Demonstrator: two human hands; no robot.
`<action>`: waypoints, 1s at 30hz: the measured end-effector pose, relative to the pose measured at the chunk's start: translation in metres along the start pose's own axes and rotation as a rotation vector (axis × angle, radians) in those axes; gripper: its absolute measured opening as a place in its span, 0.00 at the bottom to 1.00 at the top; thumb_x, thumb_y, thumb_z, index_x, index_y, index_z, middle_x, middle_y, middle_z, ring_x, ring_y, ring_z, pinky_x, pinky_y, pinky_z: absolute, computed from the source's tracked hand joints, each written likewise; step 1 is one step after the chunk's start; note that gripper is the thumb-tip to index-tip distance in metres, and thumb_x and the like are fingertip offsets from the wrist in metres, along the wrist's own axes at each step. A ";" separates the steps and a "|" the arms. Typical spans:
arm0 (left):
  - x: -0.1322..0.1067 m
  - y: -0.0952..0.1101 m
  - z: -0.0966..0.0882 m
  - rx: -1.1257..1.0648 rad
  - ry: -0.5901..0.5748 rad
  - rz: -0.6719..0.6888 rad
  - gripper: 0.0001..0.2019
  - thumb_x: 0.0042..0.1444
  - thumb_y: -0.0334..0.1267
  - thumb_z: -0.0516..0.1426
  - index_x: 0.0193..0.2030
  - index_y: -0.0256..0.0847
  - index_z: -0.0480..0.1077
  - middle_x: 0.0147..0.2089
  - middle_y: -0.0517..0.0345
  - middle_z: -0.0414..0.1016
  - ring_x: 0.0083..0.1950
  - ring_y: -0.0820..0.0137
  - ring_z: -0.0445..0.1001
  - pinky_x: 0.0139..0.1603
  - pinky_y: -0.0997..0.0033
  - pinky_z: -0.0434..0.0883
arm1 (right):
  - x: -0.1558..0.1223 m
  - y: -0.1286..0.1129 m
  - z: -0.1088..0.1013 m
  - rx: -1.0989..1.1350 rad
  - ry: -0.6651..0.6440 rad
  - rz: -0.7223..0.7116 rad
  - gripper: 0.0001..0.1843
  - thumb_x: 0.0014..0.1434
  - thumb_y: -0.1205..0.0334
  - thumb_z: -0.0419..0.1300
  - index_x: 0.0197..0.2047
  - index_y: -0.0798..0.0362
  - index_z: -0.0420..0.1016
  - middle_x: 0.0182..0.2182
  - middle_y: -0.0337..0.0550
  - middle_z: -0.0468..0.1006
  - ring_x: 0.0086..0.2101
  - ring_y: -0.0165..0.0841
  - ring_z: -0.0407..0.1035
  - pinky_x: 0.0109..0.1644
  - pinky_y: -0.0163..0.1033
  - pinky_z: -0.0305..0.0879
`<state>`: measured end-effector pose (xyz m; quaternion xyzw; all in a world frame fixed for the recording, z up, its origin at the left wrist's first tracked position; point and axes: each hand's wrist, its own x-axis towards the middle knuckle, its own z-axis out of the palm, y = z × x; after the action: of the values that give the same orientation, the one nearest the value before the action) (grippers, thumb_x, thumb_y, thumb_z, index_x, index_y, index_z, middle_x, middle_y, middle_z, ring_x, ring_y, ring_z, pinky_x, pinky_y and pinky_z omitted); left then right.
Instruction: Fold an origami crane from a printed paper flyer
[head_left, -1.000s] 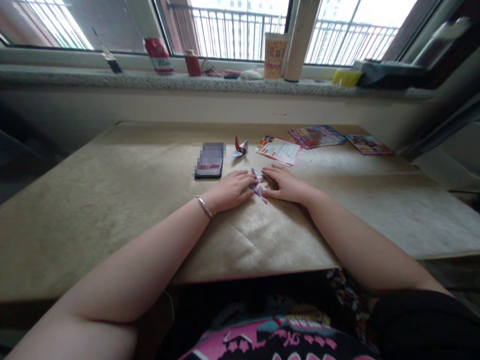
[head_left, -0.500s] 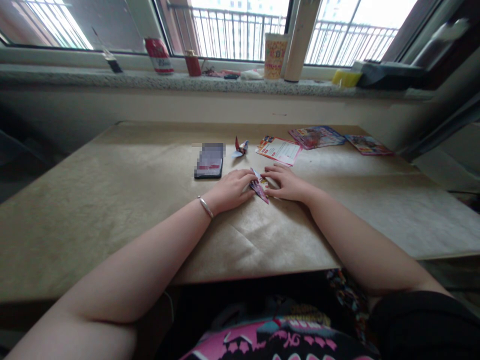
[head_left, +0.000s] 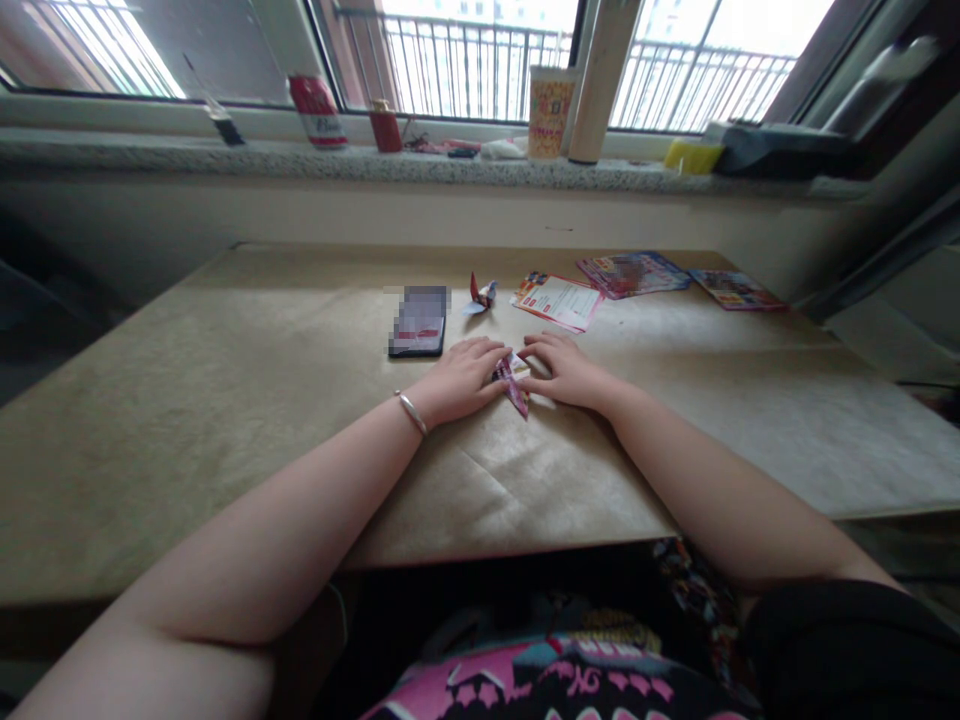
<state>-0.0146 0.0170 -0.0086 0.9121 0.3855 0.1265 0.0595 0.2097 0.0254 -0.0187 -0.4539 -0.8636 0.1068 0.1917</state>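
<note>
A small folded paper [head_left: 516, 392] with a colourful print, pink and purple toward its lower point, lies on the table between my hands. My left hand [head_left: 466, 378], with a silver bangle at the wrist, grips its left side, the fingertips partly covering it. From the right, the thumb and fingers of my right hand [head_left: 566, 372] hold the paper's right edge. A finished-looking origami crane [head_left: 482, 297] stands just beyond the hands. Left of the crane, a phone [head_left: 421, 325] lies face up, its screen partly blurred.
Printed leaflets [head_left: 559, 300] lie behind my right hand, with more colourful sheets [head_left: 634, 274] farther right. The table [head_left: 225, 420] wears a beige cover. On the windowsill [head_left: 255, 158] stand a red can [head_left: 316, 112], a patterned cup [head_left: 550, 112] and a yellow object [head_left: 691, 156].
The folded paper has shifted slightly left and toward me. My right hand has moved a little left with it, while my left hand stays nearly in place.
</note>
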 end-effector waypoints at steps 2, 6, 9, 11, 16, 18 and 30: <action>0.000 0.001 0.000 -0.016 0.011 -0.015 0.30 0.63 0.53 0.51 0.66 0.35 0.61 0.63 0.41 0.64 0.65 0.54 0.62 0.68 0.53 0.58 | -0.001 -0.003 0.002 -0.014 0.002 -0.015 0.31 0.54 0.40 0.62 0.55 0.51 0.75 0.60 0.55 0.68 0.62 0.51 0.57 0.66 0.59 0.52; -0.001 0.001 0.001 -0.026 0.030 -0.064 0.29 0.61 0.52 0.53 0.65 0.39 0.62 0.63 0.42 0.61 0.65 0.54 0.61 0.68 0.52 0.59 | -0.003 -0.005 0.003 -0.025 -0.039 -0.028 0.32 0.55 0.43 0.62 0.58 0.51 0.73 0.62 0.55 0.66 0.64 0.52 0.55 0.67 0.59 0.50; -0.002 -0.002 0.003 -0.032 0.049 -0.056 0.23 0.64 0.48 0.51 0.62 0.41 0.65 0.64 0.45 0.60 0.67 0.55 0.59 0.69 0.51 0.58 | -0.004 -0.004 0.003 -0.029 -0.037 -0.038 0.30 0.56 0.45 0.62 0.58 0.50 0.73 0.62 0.54 0.66 0.64 0.51 0.54 0.67 0.59 0.50; -0.001 -0.004 0.004 -0.040 0.054 -0.032 0.22 0.64 0.47 0.51 0.60 0.39 0.66 0.62 0.44 0.63 0.66 0.56 0.61 0.68 0.51 0.58 | -0.004 -0.003 0.004 -0.025 -0.024 -0.040 0.29 0.56 0.46 0.62 0.58 0.50 0.73 0.62 0.54 0.67 0.64 0.50 0.55 0.67 0.58 0.50; -0.001 -0.006 0.005 -0.073 0.082 -0.012 0.21 0.60 0.47 0.55 0.55 0.36 0.66 0.60 0.43 0.66 0.65 0.55 0.61 0.68 0.52 0.59 | -0.003 -0.002 0.004 -0.014 -0.029 -0.024 0.27 0.56 0.48 0.62 0.57 0.51 0.74 0.62 0.54 0.66 0.64 0.50 0.55 0.67 0.57 0.50; -0.001 -0.006 0.005 -0.086 0.092 -0.021 0.21 0.59 0.47 0.56 0.53 0.36 0.66 0.59 0.42 0.66 0.65 0.55 0.61 0.68 0.52 0.59 | -0.002 -0.002 0.003 -0.012 -0.032 -0.023 0.27 0.56 0.50 0.62 0.56 0.52 0.75 0.62 0.55 0.67 0.64 0.50 0.56 0.68 0.56 0.50; 0.001 -0.002 0.001 -0.151 0.186 -0.051 0.19 0.53 0.47 0.60 0.48 0.39 0.66 0.50 0.48 0.72 0.55 0.57 0.69 0.58 0.56 0.69 | 0.000 -0.006 0.004 0.107 0.037 -0.047 0.10 0.53 0.59 0.63 0.39 0.51 0.79 0.55 0.49 0.75 0.60 0.46 0.62 0.66 0.58 0.54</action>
<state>-0.0148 0.0190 -0.0100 0.8791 0.4019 0.2377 0.0951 0.2035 0.0217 -0.0200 -0.4245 -0.8634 0.1398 0.2341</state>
